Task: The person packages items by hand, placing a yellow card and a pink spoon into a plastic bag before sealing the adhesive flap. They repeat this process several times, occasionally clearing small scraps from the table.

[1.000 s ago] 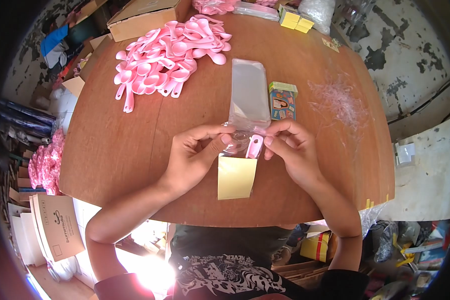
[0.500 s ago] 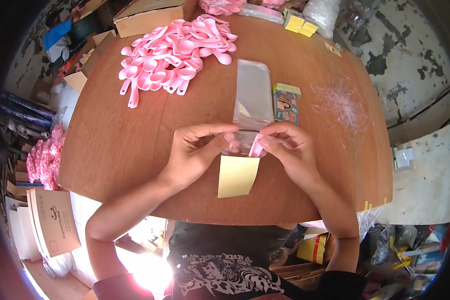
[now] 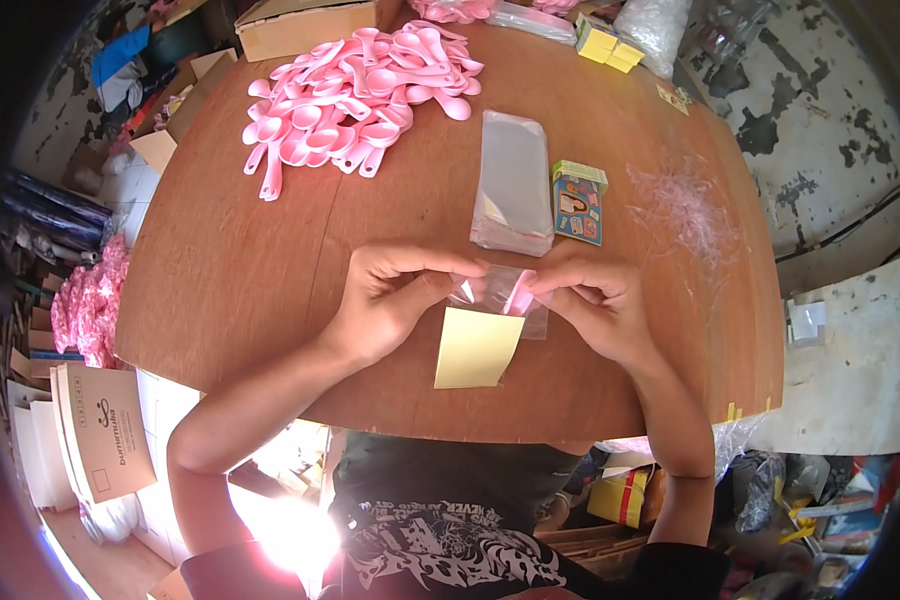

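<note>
A clear plastic bag (image 3: 492,284) is stretched between both hands near the table's front edge. My left hand (image 3: 385,300) pinches its upper left corner between thumb and fingers. On the other side, my right hand (image 3: 598,300) is closed on the upper right part, right at a pink strip-like piece (image 3: 517,294) that looks like a spoon handle. A plain pale yellow card (image 3: 476,350) hangs below the bag's upper part, with clear film showing past its edges. Just beyond the hands lie a stack of clear bags (image 3: 514,180) and a stack of printed cards (image 3: 578,208).
A large heap of pink spoons (image 3: 345,115) covers the far left of the table (image 3: 240,290). Loose pinkish plastic strands (image 3: 688,215) lie at the right. Along the back edge are a cardboard box (image 3: 315,28), yellow packs (image 3: 608,45) and a bulging plastic bag (image 3: 653,32).
My right hand has moved slightly right and the bag's top is spread wider and flatter. Clear film now shows to the right of the yellow card. The camera view has shifted slightly.
</note>
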Available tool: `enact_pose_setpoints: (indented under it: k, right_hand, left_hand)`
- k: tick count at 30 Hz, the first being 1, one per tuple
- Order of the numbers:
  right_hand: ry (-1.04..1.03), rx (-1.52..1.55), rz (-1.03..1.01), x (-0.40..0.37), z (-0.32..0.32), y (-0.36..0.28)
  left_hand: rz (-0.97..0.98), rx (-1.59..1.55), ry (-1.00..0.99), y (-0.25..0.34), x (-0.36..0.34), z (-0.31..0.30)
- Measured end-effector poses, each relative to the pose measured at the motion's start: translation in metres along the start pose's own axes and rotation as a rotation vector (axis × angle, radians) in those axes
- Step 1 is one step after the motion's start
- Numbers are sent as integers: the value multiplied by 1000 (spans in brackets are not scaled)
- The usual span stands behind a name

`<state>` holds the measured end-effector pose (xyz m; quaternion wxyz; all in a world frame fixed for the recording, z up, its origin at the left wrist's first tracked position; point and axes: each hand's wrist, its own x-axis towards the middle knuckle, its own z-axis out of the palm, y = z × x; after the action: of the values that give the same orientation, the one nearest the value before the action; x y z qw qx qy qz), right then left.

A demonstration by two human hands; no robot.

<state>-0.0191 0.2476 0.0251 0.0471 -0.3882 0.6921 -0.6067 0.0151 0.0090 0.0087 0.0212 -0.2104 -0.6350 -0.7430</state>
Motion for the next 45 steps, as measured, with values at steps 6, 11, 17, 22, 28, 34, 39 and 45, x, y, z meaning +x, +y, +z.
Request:
enact_pose_setpoints:
  k: [6,11,17,22,28,34,39,45]
  right_hand:
    - [-29,-55,14,1,3,-14]
    - [36,-80,-56,-3,10,-5]
    - [123,14,-45,-12,23,-1]
    - [29,270,51,-16,17,-22]
    - [62,-486,-45,9,-10,-11]
    - [102,-781,71,40,-29,26]
    - [75,-811,312,49,-28,35]
    - [271,-816,87,28,-26,26]
  left_hand:
    - [25,-4,-47,-4,0,-8]
    - [51,-72,-85,-1,0,-7]
    - [-169,56,-104,21,4,3]
    - [-317,361,-369,84,-35,-15]
    - [-733,936,-812,95,-128,-57]
    - [-221,938,-368,108,-156,-50]
    - [981,120,-345,108,-127,-1]
    - [948,15,-601,124,-69,33]
